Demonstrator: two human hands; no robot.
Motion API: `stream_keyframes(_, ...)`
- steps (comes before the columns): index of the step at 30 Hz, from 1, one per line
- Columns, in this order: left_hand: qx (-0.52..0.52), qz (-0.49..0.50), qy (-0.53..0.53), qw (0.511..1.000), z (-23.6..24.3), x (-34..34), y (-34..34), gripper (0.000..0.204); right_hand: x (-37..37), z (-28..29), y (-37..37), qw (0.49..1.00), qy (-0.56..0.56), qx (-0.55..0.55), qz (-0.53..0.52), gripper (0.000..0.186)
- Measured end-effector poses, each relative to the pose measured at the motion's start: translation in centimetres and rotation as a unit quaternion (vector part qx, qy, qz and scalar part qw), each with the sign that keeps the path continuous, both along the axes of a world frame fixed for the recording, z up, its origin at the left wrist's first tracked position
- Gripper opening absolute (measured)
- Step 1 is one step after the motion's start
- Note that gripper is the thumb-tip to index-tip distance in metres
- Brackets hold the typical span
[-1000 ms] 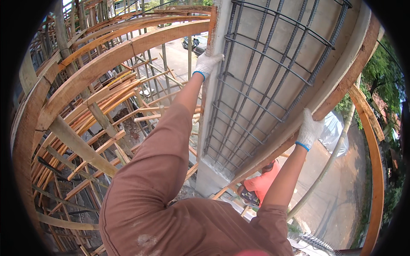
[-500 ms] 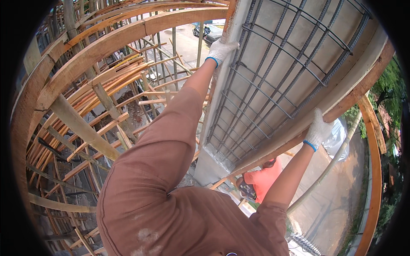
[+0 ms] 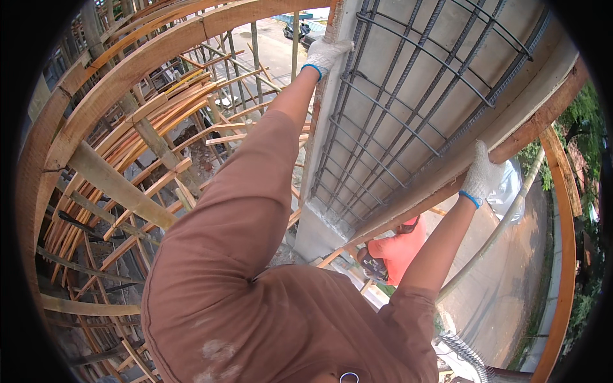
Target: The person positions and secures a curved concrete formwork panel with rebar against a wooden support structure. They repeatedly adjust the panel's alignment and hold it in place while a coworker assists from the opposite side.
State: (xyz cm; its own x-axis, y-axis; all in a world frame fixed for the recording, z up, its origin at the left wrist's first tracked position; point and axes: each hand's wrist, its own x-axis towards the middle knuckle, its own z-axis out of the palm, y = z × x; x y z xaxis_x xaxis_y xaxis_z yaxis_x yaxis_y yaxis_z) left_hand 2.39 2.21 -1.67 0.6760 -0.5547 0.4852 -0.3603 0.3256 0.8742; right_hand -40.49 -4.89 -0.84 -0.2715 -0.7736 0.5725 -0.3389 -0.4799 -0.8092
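Note:
In front of me runs a long, trough-like grey form [image 3: 383,150], boarded with wood along both sides. A cage of steel reinforcing bars [image 3: 416,76] tied with cross bars lies inside it. My left hand [image 3: 324,56], in a white knit glove with a blue cuff, is closed over the left side board [image 3: 331,80], fingertips toward the bars. Gloved the same way, my right hand [image 3: 483,172] grips the right side board [image 3: 520,127] with its fingers over the rim. Neither hand touches the bars. The palms are hidden.
Wooden scaffolding and stacked planks [image 3: 137,134] crowd the left. A curved-looking beam [image 3: 143,60] crosses there. Below on the right, a person in an orange shirt [image 3: 401,252] is partly behind the form. A slanting pole [image 3: 495,239] and an upright plank [image 3: 565,255] stand right.
Both hands keep their grip on the side boards. My view has shifted slightly, so the form and bars sit a little differently in the picture. The person below has shifted slightly.

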Motion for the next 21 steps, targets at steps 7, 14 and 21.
stream_keyframes(7, -0.094, -0.175, 0.056, 0.978, -0.6, 6.7, -1.0, 0.044, 0.4, -0.4, -1.7, 0.997, 0.047, -0.056, -0.012, 0.063)
stream_keyframes(14, -0.051, -0.155, -0.001, 0.987, -2.7, 8.3, -3.7, 0.043, 1.0, 2.0, 1.7, 0.999, -0.009, -0.043, 0.032, 0.036)
stream_keyframes(21, -0.024, -0.133, -0.059, 0.989, -2.9, 7.6, -3.2, 0.043, 0.9, 1.6, 2.5, 0.999, -0.027, -0.012, 0.023, 0.046)
